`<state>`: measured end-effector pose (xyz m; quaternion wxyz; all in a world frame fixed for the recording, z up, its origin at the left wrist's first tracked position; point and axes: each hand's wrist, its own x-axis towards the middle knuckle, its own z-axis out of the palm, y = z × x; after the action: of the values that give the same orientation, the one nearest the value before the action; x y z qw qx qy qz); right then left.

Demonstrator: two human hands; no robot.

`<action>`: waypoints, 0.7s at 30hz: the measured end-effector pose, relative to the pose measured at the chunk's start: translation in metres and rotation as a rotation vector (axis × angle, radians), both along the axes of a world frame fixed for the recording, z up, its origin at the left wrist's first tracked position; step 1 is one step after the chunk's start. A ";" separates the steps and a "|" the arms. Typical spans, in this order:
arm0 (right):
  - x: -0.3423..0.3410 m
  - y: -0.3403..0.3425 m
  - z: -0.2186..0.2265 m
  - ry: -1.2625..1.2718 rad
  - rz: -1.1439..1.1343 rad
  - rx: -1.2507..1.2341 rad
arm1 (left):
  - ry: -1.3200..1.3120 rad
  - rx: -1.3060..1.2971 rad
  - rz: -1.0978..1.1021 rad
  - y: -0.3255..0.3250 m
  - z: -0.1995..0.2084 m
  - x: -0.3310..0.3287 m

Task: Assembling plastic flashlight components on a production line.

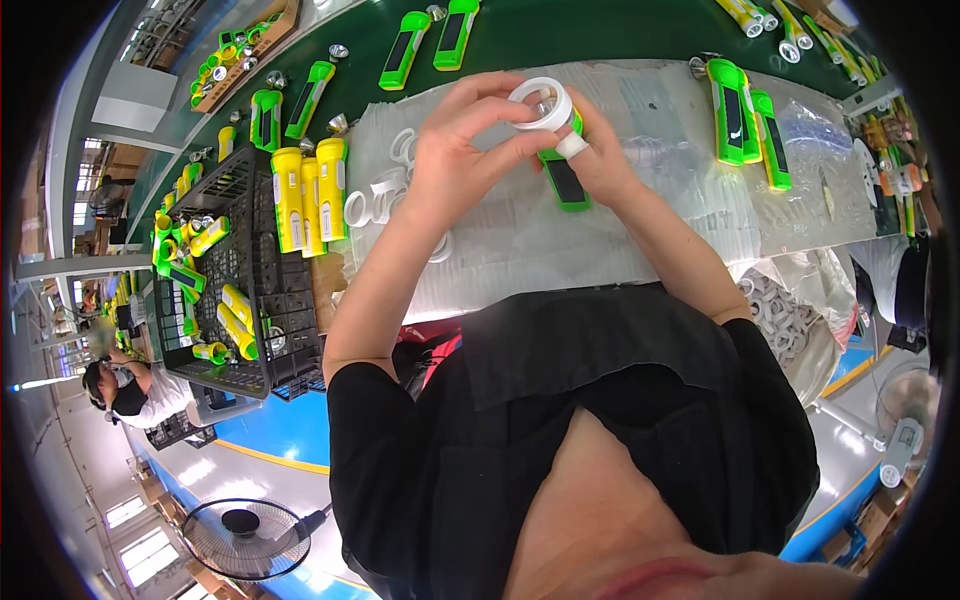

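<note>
Black-sleeved forearms rise to a green plastic torch body (563,180), raised above the clear-sheeted worktop (660,200). Right hand (600,160), grip clenched, steadies it; left hand (460,150) pinches the white ring bezel (540,103) onto its head. Yellow torches (305,195) wait beside a black crate (250,300).

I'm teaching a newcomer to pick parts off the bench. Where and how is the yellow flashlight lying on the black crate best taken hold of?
Probably around the middle of the yellow flashlight, fingers across its narrow width. It lies flat on the black crate, long axis running away from the person, with a second yellow flashlight packed close beside it. So come from above and pinch the long sides; the open left side gives fingers room.
</note>
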<state>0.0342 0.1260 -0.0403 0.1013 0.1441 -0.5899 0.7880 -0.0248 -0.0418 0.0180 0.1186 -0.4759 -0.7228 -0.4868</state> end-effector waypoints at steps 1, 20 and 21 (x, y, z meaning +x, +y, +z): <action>0.000 0.000 0.000 0.021 -0.002 -0.015 | 0.001 -0.002 -0.003 0.000 -0.001 0.000; 0.007 0.100 0.076 0.427 0.029 0.990 | 0.041 -0.246 -0.049 0.031 0.010 0.018; 0.006 0.099 0.083 0.397 0.044 1.044 | -0.003 -0.277 -0.049 0.034 0.007 0.019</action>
<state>0.0402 0.2255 0.0430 0.1089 0.3332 -0.8683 0.3510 -0.0053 -0.0075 0.0251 0.0387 -0.5045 -0.7714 -0.3859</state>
